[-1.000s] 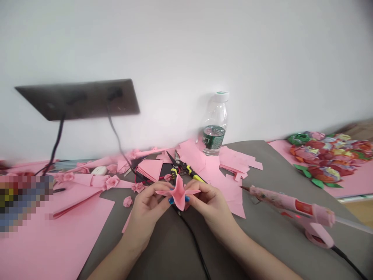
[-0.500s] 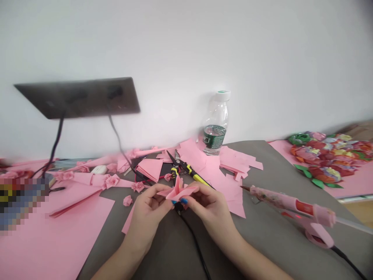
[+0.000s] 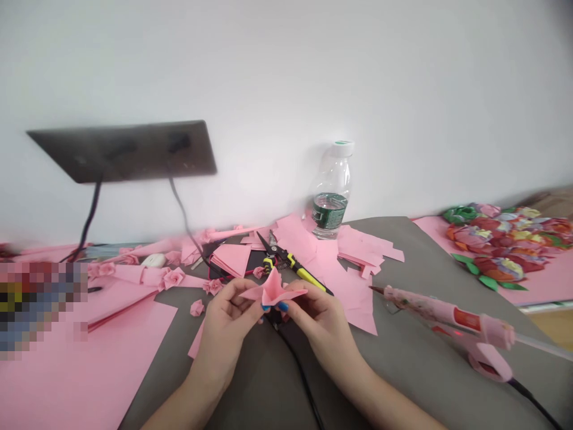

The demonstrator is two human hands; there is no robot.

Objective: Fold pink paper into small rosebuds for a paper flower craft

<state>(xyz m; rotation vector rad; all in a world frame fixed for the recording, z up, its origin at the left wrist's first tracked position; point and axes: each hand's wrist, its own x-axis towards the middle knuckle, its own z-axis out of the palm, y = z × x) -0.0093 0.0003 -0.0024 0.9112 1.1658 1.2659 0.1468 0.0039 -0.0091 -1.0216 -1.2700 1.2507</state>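
A small folded pink paper flower (image 3: pixel 273 290) with pointed petals is held just above the grey table (image 3: pixel 416 352). My left hand (image 3: pixel 226 325) pinches it from the left, and my right hand (image 3: pixel 316 319) pinches it from the right with blue-nailed fingertips under the petals. A black cable (image 3: pixel 298 370) runs beneath the hands toward me. Black and yellow scissors (image 3: pixel 286 260) lie just behind the flower.
A pink glue gun (image 3: pixel 452 319) lies at the right on its stand. A water bottle (image 3: pixel 331 191) stands by the wall. Pink paper sheets (image 3: pixel 76 364), scraps and small paper roses (image 3: pixel 172 278) lie left and centre. Colourful paper flowers (image 3: pixel 505 239) sit far right.
The flower has been turned and worked between my fingers; its petals sit differently. Both hands stay in about the same spot.
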